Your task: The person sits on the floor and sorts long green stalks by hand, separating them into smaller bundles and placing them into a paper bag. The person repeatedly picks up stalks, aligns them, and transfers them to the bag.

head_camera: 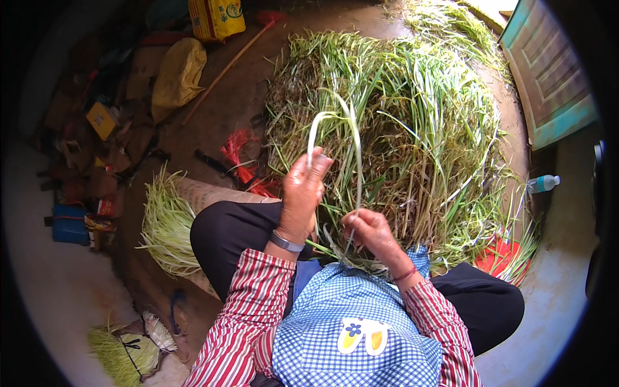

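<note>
My left hand (305, 186) is raised in front of the lap, its fingers closed around the pale lower part of a leafy green stalk (313, 133). The stalk arches over, and a long leaf (359, 164) from about its top hangs down to my right hand (375, 234). There the thumb and forefinger pinch that leaf, its end passing below them. Directly beyond both hands lies a wide heap of long-leaved greens (425, 111), resembling garlic greens or chives, mixed with brown withered leaves. A blue checked apron (333, 305) covers the lap.
Left of my knee, a bundle of trimmed pale greens (169, 222) rests on a printed sack (217, 193). Red plastic strands (239, 155) lie beyond it. A tied bundle (125, 355) is at lower left. A broom (232, 63), a plastic bottle (542, 184) and a door (551, 72) flank the heap.
</note>
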Available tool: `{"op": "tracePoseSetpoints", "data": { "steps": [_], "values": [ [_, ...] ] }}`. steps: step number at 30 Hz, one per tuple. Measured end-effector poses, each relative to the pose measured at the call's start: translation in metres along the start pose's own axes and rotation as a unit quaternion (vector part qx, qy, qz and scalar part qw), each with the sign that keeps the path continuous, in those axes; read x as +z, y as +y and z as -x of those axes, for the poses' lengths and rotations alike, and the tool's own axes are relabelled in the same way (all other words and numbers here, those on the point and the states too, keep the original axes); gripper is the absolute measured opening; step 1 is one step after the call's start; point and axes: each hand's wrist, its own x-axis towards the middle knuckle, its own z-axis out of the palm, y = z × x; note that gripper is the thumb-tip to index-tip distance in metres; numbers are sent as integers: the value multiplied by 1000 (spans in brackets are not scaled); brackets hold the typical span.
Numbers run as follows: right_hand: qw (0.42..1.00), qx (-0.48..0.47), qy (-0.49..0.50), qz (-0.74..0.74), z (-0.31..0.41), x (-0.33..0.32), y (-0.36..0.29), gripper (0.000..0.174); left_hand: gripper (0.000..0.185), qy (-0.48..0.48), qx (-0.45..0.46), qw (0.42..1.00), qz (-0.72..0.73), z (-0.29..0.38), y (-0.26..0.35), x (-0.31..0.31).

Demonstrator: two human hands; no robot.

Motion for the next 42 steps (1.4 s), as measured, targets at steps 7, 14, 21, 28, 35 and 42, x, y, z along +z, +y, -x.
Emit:
{"op": "tracePoseSetpoints", "data": {
  "steps": [7, 14, 21, 28, 35, 42],
  "values": [
    [996, 73, 40, -33, -10, -21, 29, 23, 28, 2, -85, 984, 157, 20, 8, -25],
    [995, 88, 45, -10, -13, -18, 34, 22, 31, -21, -287, 951, 115, 58, -67, -19],
    [995, 95, 41, -9, -12, -18, 35, 21, 33, -44, -279, 956, 82, 60, -79, -16],
    [995, 94, 40, -7, -13, -16, 33, 21, 34, -47, -256, 963, 72, 59, -77, -12],
    [994, 99, 44, 14, -14, -10, 27, 21, 35, -45, -209, 975, 66, 53, -72, -6],
    [995, 87, 53, -7, -13, -11, 34, 24, 36, -43, -190, 979, 59, 47, -76, -1]
  ]
}}
